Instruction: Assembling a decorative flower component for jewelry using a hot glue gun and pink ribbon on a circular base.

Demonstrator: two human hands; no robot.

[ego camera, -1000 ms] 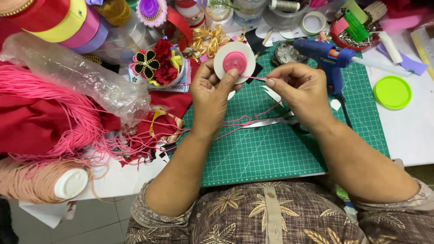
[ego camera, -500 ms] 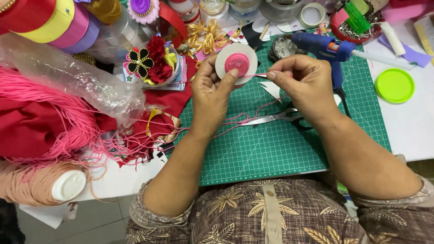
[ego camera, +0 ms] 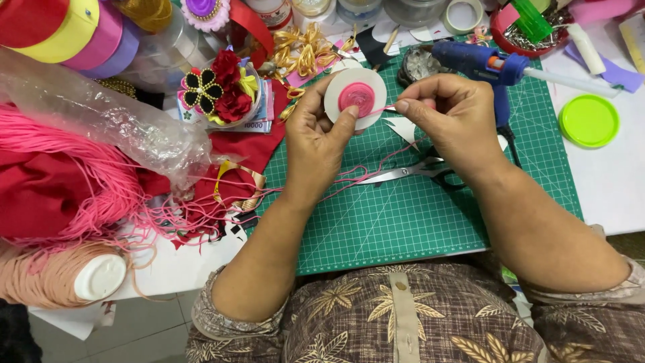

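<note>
Hands: both are raised over the green cutting mat (ego camera: 403, 222), close together, near the mat's far edge.
Left hand: the left hand (ego camera: 316, 144) has its fingers curled round a white disc (ego camera: 371, 86), the thumb pressed on the disc's lower face and the other fingers behind it.
Disc: a round white disc with a coil of pink cord (ego camera: 357, 98) at its middle, held upright and facing the camera, just above the mat.
Right hand: the right hand (ego camera: 453, 124) has thumb and forefinger pinched shut on the pink cord (ego camera: 388, 108), just to the right of the disc; the other fingers are folded in.
Cord: it runs taut from the coil to the pinch, then hangs loose down across the mat toward the heap of pink cord (ego camera: 101, 188) on the left.
Scissors: a pair of scissors (ego camera: 410, 172) lies on the mat under the hands, blades pointing left.
Glue gun: a blue glue gun (ego camera: 480, 62) stands just beyond the right hand, at the mat's far edge.
Lid: a lime green lid (ego camera: 588, 120) lies on the white table (ego camera: 611, 181), right of the mat.
Left side: red cloth (ego camera: 40, 195), a clear plastic bag (ego camera: 101, 117) and rolls of ribbon (ego camera: 74, 30) crowd the table; a cup of red and black fabric flowers (ego camera: 218, 91) stands near the left hand.
</note>
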